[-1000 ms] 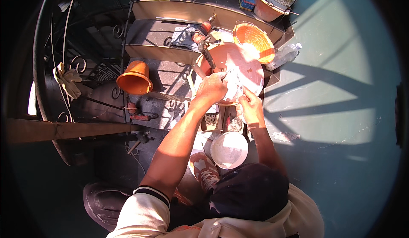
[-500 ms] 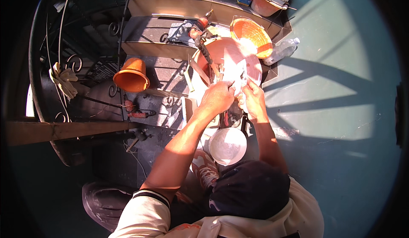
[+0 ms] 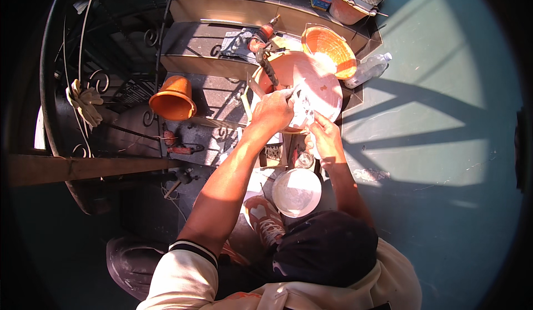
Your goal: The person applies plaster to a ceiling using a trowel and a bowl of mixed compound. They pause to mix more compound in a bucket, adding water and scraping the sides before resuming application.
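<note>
My left hand [image 3: 272, 111] is closed at the near left side of a large pinkish tub [image 3: 328, 94], with its thumb pointing to the right. Just right of it is a pale piece [image 3: 302, 109] with dark smears, too glaring in the sun to make out. My right hand [image 3: 327, 138] is closed at that piece's lower right, fingers pinched round something whitish that I cannot make out. A dark-gripped tool handle [image 3: 267, 68] leans in the tub beyond my left hand. Below my hands stands a round white bowl [image 3: 297, 192].
An orange basket [image 3: 327, 43] and a plastic bottle [image 3: 368, 70] are by the tub's far right. A red drill [image 3: 262, 36] lies on a step behind. An orange bucket [image 3: 173, 99] stands left, beside the metal railing [image 3: 161, 49]. A blue-green wall [image 3: 427, 160] bounds the right.
My left hand has shifted left, away from my right hand, and the pale piece between them shows more. My right hand has come slightly nearer. A glass jar beyond the bowl is now uncovered.
</note>
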A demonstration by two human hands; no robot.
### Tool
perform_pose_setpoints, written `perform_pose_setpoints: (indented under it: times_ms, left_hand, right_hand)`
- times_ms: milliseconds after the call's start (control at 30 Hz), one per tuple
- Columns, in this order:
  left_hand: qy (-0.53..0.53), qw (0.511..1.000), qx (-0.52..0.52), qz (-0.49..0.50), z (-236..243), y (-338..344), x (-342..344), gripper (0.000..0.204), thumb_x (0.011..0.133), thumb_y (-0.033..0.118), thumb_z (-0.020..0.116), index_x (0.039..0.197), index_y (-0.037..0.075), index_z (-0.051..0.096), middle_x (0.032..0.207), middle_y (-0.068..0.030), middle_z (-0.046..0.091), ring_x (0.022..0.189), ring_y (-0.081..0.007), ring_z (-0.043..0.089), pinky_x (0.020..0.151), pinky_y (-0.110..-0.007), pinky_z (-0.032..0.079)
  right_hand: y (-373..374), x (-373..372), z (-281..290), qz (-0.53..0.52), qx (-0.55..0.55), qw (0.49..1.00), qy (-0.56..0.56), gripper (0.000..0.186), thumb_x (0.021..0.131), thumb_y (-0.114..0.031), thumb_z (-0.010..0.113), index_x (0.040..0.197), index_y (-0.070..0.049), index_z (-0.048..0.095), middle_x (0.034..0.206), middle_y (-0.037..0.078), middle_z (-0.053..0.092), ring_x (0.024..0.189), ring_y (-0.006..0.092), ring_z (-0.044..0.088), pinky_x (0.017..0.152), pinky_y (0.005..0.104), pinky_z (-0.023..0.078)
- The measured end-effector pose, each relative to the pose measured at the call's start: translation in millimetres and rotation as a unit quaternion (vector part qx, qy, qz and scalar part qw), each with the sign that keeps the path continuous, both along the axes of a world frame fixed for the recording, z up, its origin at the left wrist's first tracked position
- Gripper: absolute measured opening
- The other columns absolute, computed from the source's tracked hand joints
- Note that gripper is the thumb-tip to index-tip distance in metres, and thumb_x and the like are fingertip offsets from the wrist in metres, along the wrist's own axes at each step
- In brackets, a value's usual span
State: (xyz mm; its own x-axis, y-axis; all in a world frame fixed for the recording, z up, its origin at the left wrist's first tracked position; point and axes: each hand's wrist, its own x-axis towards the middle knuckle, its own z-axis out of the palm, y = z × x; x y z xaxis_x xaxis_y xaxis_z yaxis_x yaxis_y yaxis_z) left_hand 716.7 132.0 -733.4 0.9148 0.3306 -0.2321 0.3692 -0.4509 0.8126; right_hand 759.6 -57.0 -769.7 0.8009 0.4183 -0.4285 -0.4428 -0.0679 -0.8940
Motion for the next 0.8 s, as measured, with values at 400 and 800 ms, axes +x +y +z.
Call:
perform_pose_setpoints:
  times_ms: [400, 800]
  left_hand:
    - [-0.059, 0.998, 0.016, -0.003, -13.4, -4.5, -10.3, 0.037, 0.103, 0.029, 0.055, 0.132, 0.010, 0.070, 0.112, -0.0245, 0.074, 0.108, -0.0420, 0.071, 0.094, -0.049, 0.053]
    - [-0.074, 0.995, 0.067, 0.001, -8.1, -15.5, -8.4, 0.037, 0.102, 0.023, 0.059, 0.135, 0.008, 0.068, 0.109, -0.0264, 0.073, 0.107, -0.0461, 0.069, 0.093, -0.054, 0.054]
  right_hand:
    - [-10.0, 19.9, -3.4, -0.044, -0.030, 0.997, -0.059, 0.050, 0.103, -0.011, 0.056, 0.151, 0.000, 0.053, 0.082, 0.000, 0.060, 0.057, 0.0081, 0.054, 0.046, 0.0247, 0.044]
    - [-6.4, 7.7, -21.8, 0.022, -0.180, 0.936, -0.301, 0.055, 0.095, -0.003, 0.062, 0.148, 0.004, 0.052, 0.126, 0.018, 0.068, 0.104, 0.0206, 0.069, 0.086, 0.0315, 0.057]
